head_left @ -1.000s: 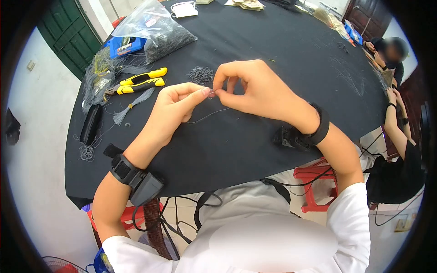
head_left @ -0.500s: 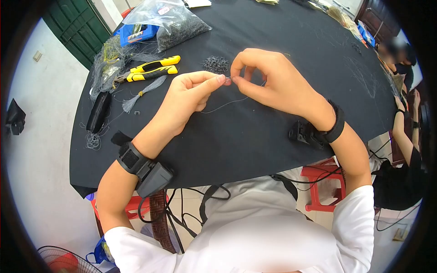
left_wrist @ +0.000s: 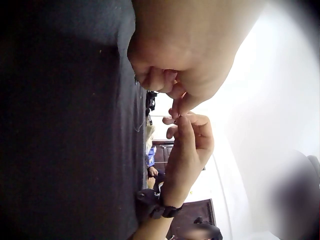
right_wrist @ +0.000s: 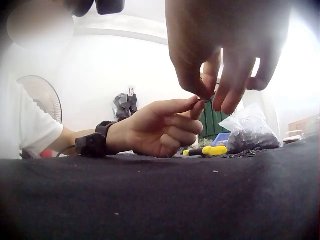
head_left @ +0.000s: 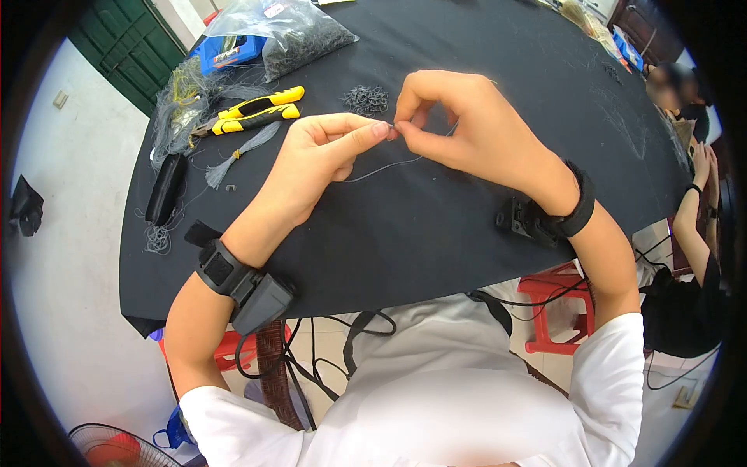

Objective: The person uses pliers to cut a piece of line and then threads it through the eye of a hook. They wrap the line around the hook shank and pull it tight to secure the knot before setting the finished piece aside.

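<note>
Close over the black-covered table, both hands meet fingertip to fingertip in the head view. My left hand [head_left: 315, 156] pinches a tiny dark piece [head_left: 391, 126] between thumb and forefinger, its other fingers folded in. Thumb and forefinger of my right hand [head_left: 471, 128] pinch a thin grey line [head_left: 387, 166] at that same spot. The line loops below the fingers toward the left palm. Fingertips mostly hide the tiny piece, and I cannot tell its kind. Just behind the hands lies a pile of small dark wire-like pieces [head_left: 366, 100].
Left of the hands lie yellow-and-black pliers [head_left: 257, 110], a tied bundle of grey line [head_left: 243, 154] and a black cylindrical case [head_left: 166, 187]. A clear bag of dark pieces [head_left: 307, 47] stands behind, beside a blue box [head_left: 232, 53]. Another person's arms [head_left: 692, 210] show at right.
The head view has shifted, so hands and table things sit differently in frame. The fingertips have drawn closer together around the tiny piece; both pinches continue.
</note>
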`<state>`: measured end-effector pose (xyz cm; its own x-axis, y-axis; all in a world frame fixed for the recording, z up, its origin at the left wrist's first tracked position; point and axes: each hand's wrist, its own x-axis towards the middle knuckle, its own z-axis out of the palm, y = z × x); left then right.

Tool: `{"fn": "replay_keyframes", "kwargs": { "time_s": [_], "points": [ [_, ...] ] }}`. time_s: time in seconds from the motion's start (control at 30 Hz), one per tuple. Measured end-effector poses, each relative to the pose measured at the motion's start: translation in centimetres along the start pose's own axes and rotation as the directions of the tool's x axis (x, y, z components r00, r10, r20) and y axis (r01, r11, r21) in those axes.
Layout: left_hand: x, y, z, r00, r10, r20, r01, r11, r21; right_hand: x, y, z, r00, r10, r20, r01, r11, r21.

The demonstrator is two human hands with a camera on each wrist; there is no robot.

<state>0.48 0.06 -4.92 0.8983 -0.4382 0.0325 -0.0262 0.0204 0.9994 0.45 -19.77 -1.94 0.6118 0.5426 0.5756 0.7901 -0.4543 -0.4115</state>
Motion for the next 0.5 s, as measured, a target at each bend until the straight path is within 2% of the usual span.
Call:
{"fn": "replay_keyframes", "kwargs": {
  "time_s": [0.17, 0.37, 0.5],
  "points": [
    [-0.14, 0.42, 0.0, 0.999, 0.039, -0.013, -0.037, 0.992, 0.123, 0.12, -0.29, -0.01, 0.999, 0.047, 0.009, -0.048, 0.986, 0.16],
    [-0.04, 0.35, 0.27, 0.996, 0.081, -0.028, -0.075, 0.982, 0.172, 0.03, 0.06, -0.08, 0.995, 0.088, 0.053, -0.094, 0.985, 0.145],
    [-0.17, 0.68, 0.2, 0.996, 0.087, -0.023, -0.083, 0.984, 0.157, 0.09, 0.04, -0.24, 0.979, 0.18, 0.092, -0.196, 0.957, 0.212]
  ]
}}
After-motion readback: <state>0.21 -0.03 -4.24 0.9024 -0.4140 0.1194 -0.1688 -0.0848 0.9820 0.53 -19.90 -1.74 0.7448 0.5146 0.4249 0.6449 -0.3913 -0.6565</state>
